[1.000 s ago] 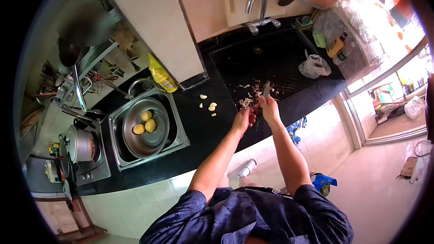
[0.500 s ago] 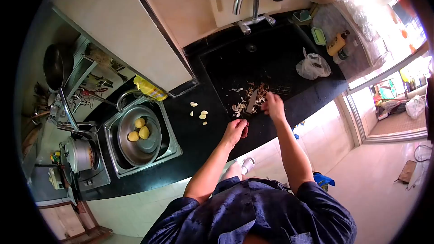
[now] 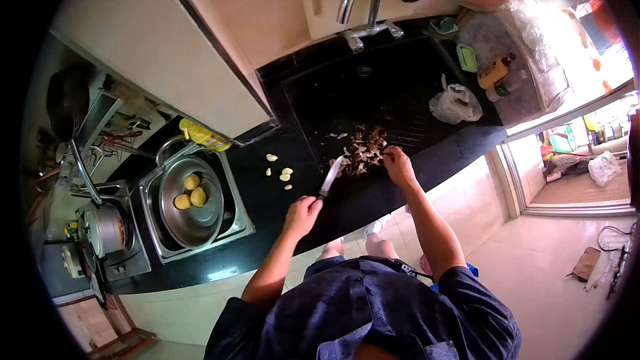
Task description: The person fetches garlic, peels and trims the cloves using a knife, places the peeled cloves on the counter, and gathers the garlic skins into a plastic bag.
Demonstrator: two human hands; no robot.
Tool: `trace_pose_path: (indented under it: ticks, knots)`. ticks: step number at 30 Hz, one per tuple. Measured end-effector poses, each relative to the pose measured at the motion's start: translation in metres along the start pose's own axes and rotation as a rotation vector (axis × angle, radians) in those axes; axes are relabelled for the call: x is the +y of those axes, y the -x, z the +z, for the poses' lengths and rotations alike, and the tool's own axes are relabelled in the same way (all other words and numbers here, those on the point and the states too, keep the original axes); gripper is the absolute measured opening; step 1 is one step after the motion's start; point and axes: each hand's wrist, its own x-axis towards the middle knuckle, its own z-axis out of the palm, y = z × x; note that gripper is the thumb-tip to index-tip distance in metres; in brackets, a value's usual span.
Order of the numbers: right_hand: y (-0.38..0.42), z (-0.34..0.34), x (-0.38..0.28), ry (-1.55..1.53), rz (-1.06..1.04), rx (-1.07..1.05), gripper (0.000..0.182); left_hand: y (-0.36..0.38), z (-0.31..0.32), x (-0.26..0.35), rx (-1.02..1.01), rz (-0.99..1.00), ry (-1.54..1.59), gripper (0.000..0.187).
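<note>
My left hand (image 3: 303, 217) is closed round the handle of a knife (image 3: 331, 177), its blade pointing up and away over the black counter. Past the tip and to its right lies a heap of garlic skins (image 3: 367, 150), pale and brown scraps at the sink's near edge. At the right border of that heap, my right hand (image 3: 399, 165) has its fingers pinched together; whatever they hold is too small to make out. Several peeled garlic cloves (image 3: 286, 177) lie on the counter to the left of the knife.
A steel bowl (image 3: 212, 217) with yellow potatoes (image 3: 198, 196) sits in the small sink at left. The black sink (image 3: 320, 100) lies below the faucet (image 3: 377, 7). A plastic bag (image 3: 456, 103) and bottles (image 3: 495, 72) are at right. A pot (image 3: 100, 230) stands far left.
My left hand has moved left, bringing the knife out of the garlic skins. My right hand stays beside the heap, its fingers now pinched. The whole view has shifted slightly.
</note>
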Motion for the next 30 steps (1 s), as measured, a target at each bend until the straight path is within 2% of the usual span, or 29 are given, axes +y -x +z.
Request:
trace_pose_path:
  ticks: [3, 5, 7, 9, 11, 14, 16, 19, 20, 22, 23, 24, 26, 29, 30]
  knots:
    - [-0.017, -0.046, -0.009, 0.103, 0.013, -0.075, 0.025, 0.012, -0.007, -0.012, 0.023, -0.028, -0.08, 0.024]
    - [-0.039, -0.08, -0.001, 0.299, 0.06, -0.086, 0.021, 0.02, -0.005, -0.024, 0.031, -0.075, -0.152, 0.023]
    - [-0.067, -0.111, 0.018, 0.296, 0.02, 0.075, 0.02, 0.026, -0.004, -0.026, 0.043, -0.106, -0.222, 0.022]
    - [-0.1, -0.145, 0.035, 0.416, -0.029, 0.148, 0.016, 0.031, -0.002, -0.019, 0.086, -0.167, -0.331, 0.021]
    - [-0.132, -0.176, 0.051, 0.538, -0.075, 0.148, 0.018, 0.035, -0.001, -0.003, 0.157, -0.149, -0.503, 0.018]
    - [-0.168, -0.206, 0.073, 0.678, -0.157, 0.147, 0.028, 0.021, 0.009, 0.028, 0.443, 0.04, -0.483, 0.018]
    - [-0.173, -0.212, 0.083, 0.812, -0.122, 0.087, 0.038, -0.005, 0.02, 0.062, 0.419, 0.071, -0.346, 0.02]
    - [-0.178, -0.2, 0.125, 0.993, -0.113, -0.21, 0.034, -0.069, 0.053, 0.077, 0.403, 0.057, -0.118, 0.023]
    - [-0.172, -0.189, 0.142, 1.018, -0.303, -0.215, 0.027, -0.096, 0.066, 0.07, 0.423, 0.092, -0.125, 0.023]
    - [-0.163, -0.167, 0.141, 0.746, -0.277, -0.309, 0.023, -0.144, 0.087, 0.075, 0.443, 0.132, -0.138, 0.024]
    - [-0.154, -0.157, 0.131, 0.677, -0.276, -0.348, 0.024, -0.165, 0.098, 0.085, 0.447, 0.133, -0.148, 0.024]
    - [-0.145, -0.148, 0.11, 0.783, -0.382, -0.367, 0.027, -0.18, 0.106, 0.099, 0.41, 0.134, -0.126, 0.025]
    - [-0.134, -0.137, 0.073, 0.561, -0.368, -0.414, 0.033, -0.198, 0.129, 0.131, 0.342, 0.169, -0.081, 0.027]
    - [-0.127, -0.12, 0.045, 0.372, -0.372, -0.366, 0.033, -0.22, 0.157, 0.144, 0.317, 0.269, -0.144, 0.029]
    - [-0.129, -0.116, 0.047, 0.35, -0.371, -0.357, 0.032, -0.227, 0.16, 0.138, 0.298, 0.24, -0.159, 0.03]
